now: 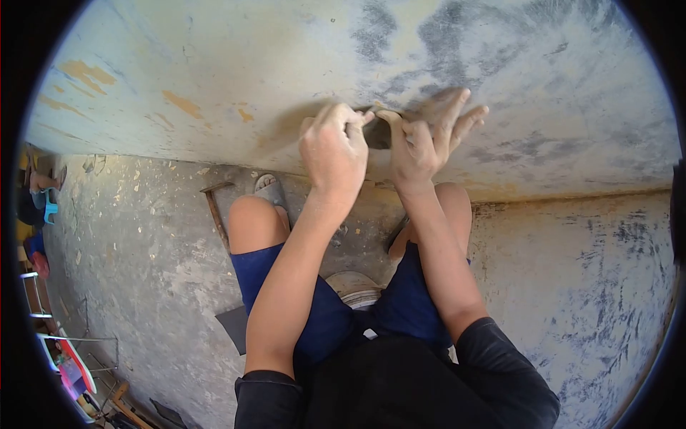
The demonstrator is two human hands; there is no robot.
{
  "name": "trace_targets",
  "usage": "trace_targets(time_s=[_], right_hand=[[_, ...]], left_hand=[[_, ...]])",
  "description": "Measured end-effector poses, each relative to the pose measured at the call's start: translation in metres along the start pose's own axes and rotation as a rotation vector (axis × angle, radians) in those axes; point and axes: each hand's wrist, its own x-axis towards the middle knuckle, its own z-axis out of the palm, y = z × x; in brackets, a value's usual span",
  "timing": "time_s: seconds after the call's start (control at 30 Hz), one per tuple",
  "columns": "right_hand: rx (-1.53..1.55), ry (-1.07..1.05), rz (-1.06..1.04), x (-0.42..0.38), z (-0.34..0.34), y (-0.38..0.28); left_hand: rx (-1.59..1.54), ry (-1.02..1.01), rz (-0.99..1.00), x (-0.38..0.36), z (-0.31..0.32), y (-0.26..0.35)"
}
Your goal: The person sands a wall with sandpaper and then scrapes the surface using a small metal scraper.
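Dark sheet (380, 134) between left hand (334, 146) and right hand (416, 149)
Both grips look pinched narrow on its edges, neither hand nearer.

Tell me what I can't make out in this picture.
In the head view:
Dark piece: its full outline, covered by fingers of the left hand and right hand.
Hammer: its handle's end, hidden by the left leg.
Grey sheet: partly hidden by the person's body.
Far-left clutter: too small, cut off by the dark picture edge.
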Motion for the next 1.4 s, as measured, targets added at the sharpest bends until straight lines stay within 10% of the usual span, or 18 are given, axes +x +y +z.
trace_targets(time_s=[1.4], right_hand=[[0.023, -0.024, -0.015, 0.001, -0.014, 0.010]], left_hand=[[-0.091, -0.005, -0.031, -0.008, 0.017, -0.011]])
